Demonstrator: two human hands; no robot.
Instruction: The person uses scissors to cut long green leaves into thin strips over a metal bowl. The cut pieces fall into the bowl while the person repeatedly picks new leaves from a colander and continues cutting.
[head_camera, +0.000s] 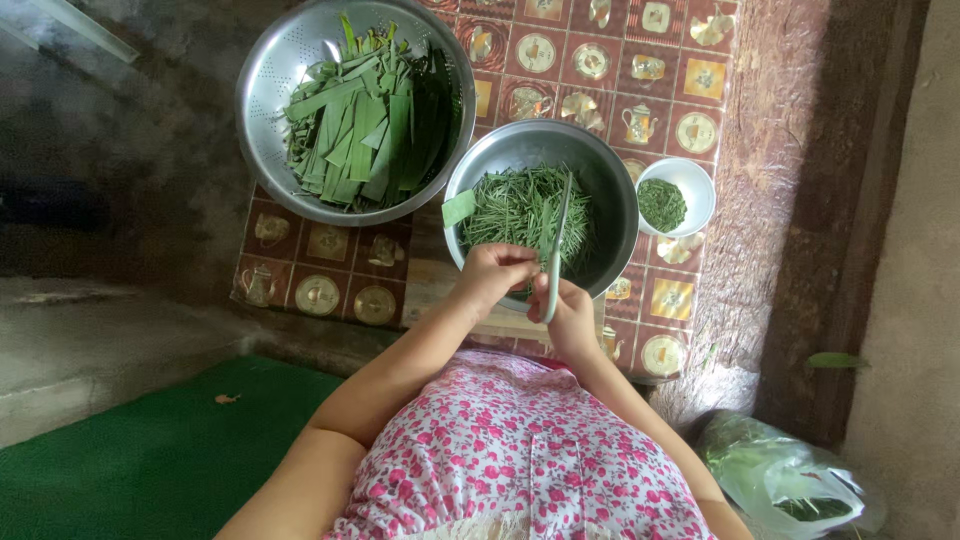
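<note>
Right at the fingertips, the left hand (492, 272) is curled shut around a small bunch of green leaf strips, pinched over the near rim of a steel bowl (612, 190). Just beside it, the right hand (568, 312) grips the pale green handle of a pair of scissors (555, 245), fingers clenched through the loops; the blades point away from the person, up over the middle of the bowl. The two hands nearly touch above the bowl's near edge.

Inside that bowl lies a heap of thin cut strips (520, 210), dark green and tangled, with one wider pale piece of leaf (459, 208) resting on the left rim.

Beyond it, to the left and farther from the person, stands a steel colander (262, 90) holding long, flat, uncut leaves (365, 125) stacked roughly side by side. To the right of the bowl, close to it, sits a small white bowl (695, 180) with a little mound of fine green shreds (661, 204).

All three vessels stand on a low surface covered with a patterned cloth (320, 285) of brown and gold squares showing teapots and plates. The person wears a white top with pink flowers (520, 460). A green mat (150, 460) lies at the lower left, and a plastic bag (785, 480) with greens inside rests at the lower right.
</note>
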